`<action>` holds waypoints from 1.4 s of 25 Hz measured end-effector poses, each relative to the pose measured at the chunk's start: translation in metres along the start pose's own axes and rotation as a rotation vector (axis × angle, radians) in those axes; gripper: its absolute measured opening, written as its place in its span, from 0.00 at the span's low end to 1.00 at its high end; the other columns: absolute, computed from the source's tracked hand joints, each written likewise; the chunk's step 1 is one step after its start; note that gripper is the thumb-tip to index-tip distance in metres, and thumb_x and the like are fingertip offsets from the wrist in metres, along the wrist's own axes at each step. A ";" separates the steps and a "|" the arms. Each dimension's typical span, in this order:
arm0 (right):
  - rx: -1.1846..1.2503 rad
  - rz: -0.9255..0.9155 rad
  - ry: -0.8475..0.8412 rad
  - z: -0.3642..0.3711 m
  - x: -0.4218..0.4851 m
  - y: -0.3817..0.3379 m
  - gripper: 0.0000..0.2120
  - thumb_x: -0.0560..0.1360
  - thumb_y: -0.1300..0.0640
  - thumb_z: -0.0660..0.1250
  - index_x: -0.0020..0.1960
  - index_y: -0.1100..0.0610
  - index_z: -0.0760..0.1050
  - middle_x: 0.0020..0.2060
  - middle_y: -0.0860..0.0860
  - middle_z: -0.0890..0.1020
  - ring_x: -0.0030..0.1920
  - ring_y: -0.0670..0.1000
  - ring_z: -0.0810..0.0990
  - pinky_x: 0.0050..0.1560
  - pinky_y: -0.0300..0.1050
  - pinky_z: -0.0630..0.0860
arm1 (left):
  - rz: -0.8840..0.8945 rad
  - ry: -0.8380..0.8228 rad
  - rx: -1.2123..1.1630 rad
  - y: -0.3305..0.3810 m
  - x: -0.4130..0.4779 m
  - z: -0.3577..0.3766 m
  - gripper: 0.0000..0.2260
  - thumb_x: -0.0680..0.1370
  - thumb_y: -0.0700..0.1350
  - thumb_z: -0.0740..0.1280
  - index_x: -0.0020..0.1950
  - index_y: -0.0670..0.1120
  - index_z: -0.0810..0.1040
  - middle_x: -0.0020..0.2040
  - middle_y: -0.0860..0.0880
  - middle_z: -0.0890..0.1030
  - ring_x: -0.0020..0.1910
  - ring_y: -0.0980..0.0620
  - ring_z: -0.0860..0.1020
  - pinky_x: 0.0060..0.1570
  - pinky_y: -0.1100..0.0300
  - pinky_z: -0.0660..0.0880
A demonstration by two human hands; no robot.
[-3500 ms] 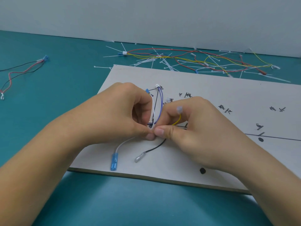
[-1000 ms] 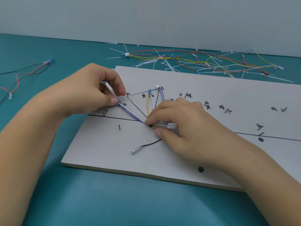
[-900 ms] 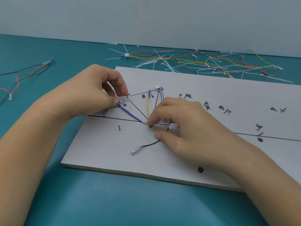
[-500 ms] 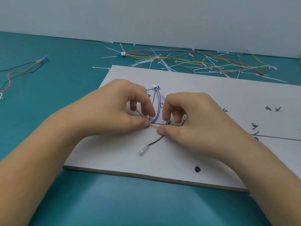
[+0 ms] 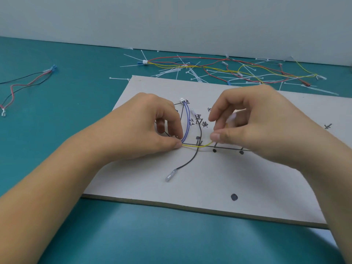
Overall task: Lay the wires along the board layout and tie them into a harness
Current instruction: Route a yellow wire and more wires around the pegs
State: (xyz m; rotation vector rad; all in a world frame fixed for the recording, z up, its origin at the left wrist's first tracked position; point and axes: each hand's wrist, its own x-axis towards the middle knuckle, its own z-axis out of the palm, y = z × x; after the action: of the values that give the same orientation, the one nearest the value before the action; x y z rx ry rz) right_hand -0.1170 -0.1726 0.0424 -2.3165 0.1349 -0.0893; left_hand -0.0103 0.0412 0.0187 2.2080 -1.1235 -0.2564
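Head view: teal table (image 5: pixel 76 111), pale wall (image 5: pixel 171 20), board (image 5: pixel 209 178) lying flat. My left hand (image 5: pixel 137 134) pinches the yellow wire (image 5: pixel 198 146) on the board; my right hand (image 5: pixel 257 126) pinches it further along, perhaps at its terminal.

Bare left hand (image 5: pixel 144 128), right hand (image 5: pixel 253 121).

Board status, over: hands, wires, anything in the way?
Left hand, right hand each pinch yellow wire, stretched along the line on the board. Purple wires loop at left fingertips. Black wire crosses the yellow, loose.
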 end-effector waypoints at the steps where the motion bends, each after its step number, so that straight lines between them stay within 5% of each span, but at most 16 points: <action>1: 0.013 0.008 0.016 -0.002 0.001 0.001 0.11 0.69 0.63 0.80 0.43 0.50 0.81 0.36 0.46 0.85 0.32 0.49 0.83 0.35 0.47 0.82 | -0.002 -0.003 -0.008 0.001 0.000 0.000 0.04 0.70 0.50 0.79 0.39 0.53 0.86 0.40 0.56 0.82 0.41 0.54 0.80 0.43 0.53 0.77; 3: -0.016 0.033 0.054 -0.003 0.003 0.005 0.11 0.70 0.65 0.78 0.42 0.50 0.81 0.36 0.45 0.85 0.34 0.48 0.85 0.40 0.53 0.83 | -0.001 -0.007 -0.014 0.002 0.001 0.002 0.05 0.71 0.50 0.79 0.38 0.53 0.85 0.40 0.55 0.82 0.41 0.54 0.80 0.43 0.52 0.78; 9: -0.110 0.098 0.196 0.010 0.011 0.014 0.10 0.70 0.62 0.78 0.40 0.49 0.81 0.35 0.42 0.85 0.33 0.41 0.82 0.30 0.31 0.75 | -0.025 0.016 0.000 0.004 0.000 0.005 0.06 0.70 0.50 0.80 0.37 0.53 0.84 0.39 0.55 0.81 0.40 0.54 0.80 0.42 0.54 0.76; 14: -0.043 0.103 0.287 0.016 0.016 0.013 0.11 0.70 0.64 0.79 0.41 0.51 0.79 0.34 0.47 0.86 0.34 0.46 0.86 0.44 0.50 0.84 | -0.028 0.061 0.023 0.006 0.001 0.007 0.09 0.69 0.50 0.81 0.38 0.54 0.82 0.38 0.56 0.78 0.39 0.55 0.76 0.41 0.58 0.74; 19: -0.214 0.089 0.364 0.018 0.021 0.017 0.13 0.66 0.52 0.83 0.39 0.52 0.79 0.31 0.45 0.80 0.33 0.40 0.78 0.34 0.34 0.70 | 0.022 0.083 0.051 0.015 -0.002 0.006 0.08 0.69 0.48 0.81 0.37 0.54 0.83 0.34 0.56 0.80 0.37 0.55 0.77 0.34 0.64 0.72; 24: -0.206 0.043 0.365 0.027 0.024 0.021 0.11 0.67 0.57 0.82 0.40 0.52 0.80 0.32 0.44 0.79 0.33 0.40 0.75 0.34 0.27 0.69 | -0.035 -0.073 0.200 0.031 -0.017 0.005 0.17 0.62 0.69 0.75 0.38 0.57 0.83 0.35 0.67 0.81 0.35 0.68 0.77 0.28 0.71 0.64; 29: -0.107 -0.037 0.403 0.033 0.027 0.020 0.08 0.70 0.61 0.80 0.46 0.52 0.84 0.34 0.43 0.82 0.34 0.44 0.79 0.40 0.34 0.76 | -0.079 -0.162 0.165 0.036 -0.016 0.008 0.05 0.68 0.50 0.78 0.36 0.54 0.84 0.32 0.66 0.81 0.33 0.68 0.79 0.36 0.75 0.72; 35: 0.009 -0.106 0.428 0.040 0.030 0.021 0.11 0.69 0.65 0.79 0.48 0.54 0.85 0.36 0.44 0.84 0.35 0.43 0.83 0.42 0.35 0.80 | -0.152 -0.249 0.084 0.036 -0.020 0.007 0.03 0.68 0.48 0.77 0.37 0.53 0.84 0.31 0.63 0.82 0.29 0.66 0.79 0.29 0.74 0.71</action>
State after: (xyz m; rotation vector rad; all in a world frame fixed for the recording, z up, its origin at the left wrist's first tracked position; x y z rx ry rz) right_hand -0.0841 -0.1616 0.0009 -2.2640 0.2254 -0.6381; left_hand -0.0495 0.0381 0.0332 2.3892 -1.1134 -0.5725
